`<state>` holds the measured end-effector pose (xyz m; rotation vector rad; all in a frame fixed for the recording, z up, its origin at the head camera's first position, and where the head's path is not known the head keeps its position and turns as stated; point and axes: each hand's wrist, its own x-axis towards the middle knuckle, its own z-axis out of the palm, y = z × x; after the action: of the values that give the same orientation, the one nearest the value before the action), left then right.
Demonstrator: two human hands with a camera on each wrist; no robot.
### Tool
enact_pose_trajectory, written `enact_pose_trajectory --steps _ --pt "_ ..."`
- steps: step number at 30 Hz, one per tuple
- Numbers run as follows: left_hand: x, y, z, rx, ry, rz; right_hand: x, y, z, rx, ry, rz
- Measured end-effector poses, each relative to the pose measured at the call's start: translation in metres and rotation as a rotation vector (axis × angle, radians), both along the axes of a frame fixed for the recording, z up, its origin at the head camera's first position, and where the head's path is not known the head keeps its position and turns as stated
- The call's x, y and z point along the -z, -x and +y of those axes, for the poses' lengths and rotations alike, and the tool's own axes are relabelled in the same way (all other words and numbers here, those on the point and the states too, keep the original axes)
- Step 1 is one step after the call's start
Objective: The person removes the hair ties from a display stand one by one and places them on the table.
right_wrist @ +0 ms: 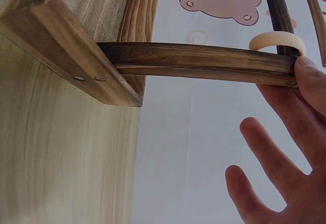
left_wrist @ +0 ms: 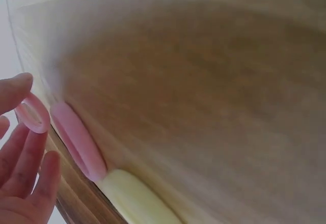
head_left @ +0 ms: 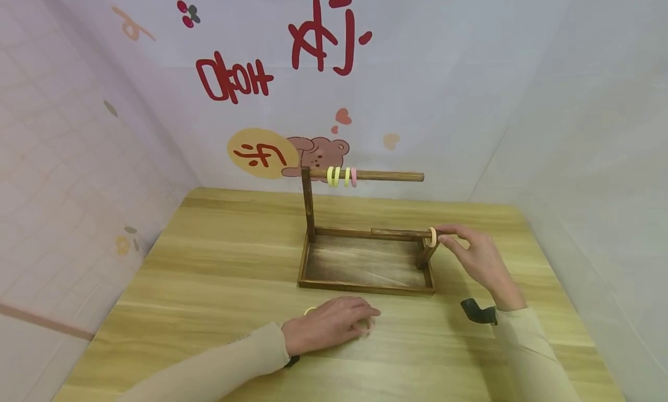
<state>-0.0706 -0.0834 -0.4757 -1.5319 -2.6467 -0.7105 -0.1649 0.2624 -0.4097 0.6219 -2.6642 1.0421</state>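
On the tabletop, my left hand point(head_left: 334, 323) pinches a small pink hair tie point(left_wrist: 34, 113) between thumb and fingers. Close by in the left wrist view are another pink hair tie point(left_wrist: 77, 141) and a pale yellow hair tie point(left_wrist: 140, 198). My right hand point(head_left: 477, 257) is at the post end of the rack's lower rod point(head_left: 399, 233). Its thumb and forefinger hold a peach hair tie point(right_wrist: 277, 39) looped around that rod, against the short post point(right_wrist: 204, 61). Several yellow hair ties point(head_left: 336, 176) and a pink one point(head_left: 354, 177) hang on the upper rod point(head_left: 391, 176).
The dark wooden rack has a shallow tray base point(head_left: 365, 289) and a tall post point(head_left: 308, 205) at its left. It stands on a wood-grain table point(head_left: 235, 245). A yellow hair tie point(head_left: 309, 310) shows partly behind the left hand. Printed white cloth point(head_left: 443, 100) hangs behind.
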Motion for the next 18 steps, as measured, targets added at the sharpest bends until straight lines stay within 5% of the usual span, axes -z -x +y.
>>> enact_pose_trajectory --steps 18 --pt "0.0052 0.0006 0.0001 -0.029 0.01 -0.095 0.0021 0.0004 -0.0001 0.008 -0.003 -0.015"
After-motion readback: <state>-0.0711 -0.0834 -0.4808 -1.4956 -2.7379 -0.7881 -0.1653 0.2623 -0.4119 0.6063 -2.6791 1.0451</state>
